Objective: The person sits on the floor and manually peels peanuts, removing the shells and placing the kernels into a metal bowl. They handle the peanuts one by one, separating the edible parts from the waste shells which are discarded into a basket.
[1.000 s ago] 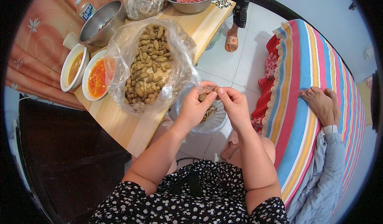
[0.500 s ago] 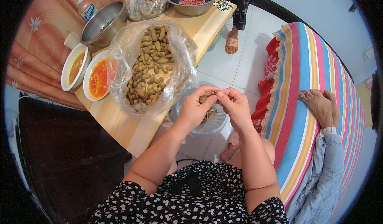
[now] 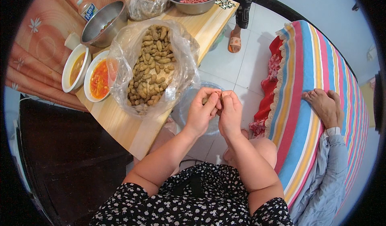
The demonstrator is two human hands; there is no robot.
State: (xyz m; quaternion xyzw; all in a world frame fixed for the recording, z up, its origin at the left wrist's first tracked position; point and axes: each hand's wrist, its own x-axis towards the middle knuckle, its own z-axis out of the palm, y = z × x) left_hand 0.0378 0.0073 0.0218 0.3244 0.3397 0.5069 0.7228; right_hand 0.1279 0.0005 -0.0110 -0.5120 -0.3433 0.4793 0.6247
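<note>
In the head view, the left hand (image 3: 200, 115) grips a peanut (image 3: 205, 100), mostly hidden by fingers; the right hand (image 3: 230, 115) curls against it, and I cannot tell what it holds. The hands partly hide a see-through tub (image 3: 185, 108). Left, a plastic bag (image 3: 183, 51) holds more peanuts (image 3: 146, 75); a far bag (image 3: 138, 6) is cut off.

A black garment (image 3: 225, 198) is worn, scattered with small white flowers (some are printed fuller than others). By the print, the edges of the loose left sleeve (image 3: 134, 191) and right sleeve (image 3: 268, 212), both short, are reached. At the lap, the pattern is interrupted by a plain black patch (image 3: 196, 185). The forearms (image 3: 167, 157) are seen bare.
</note>
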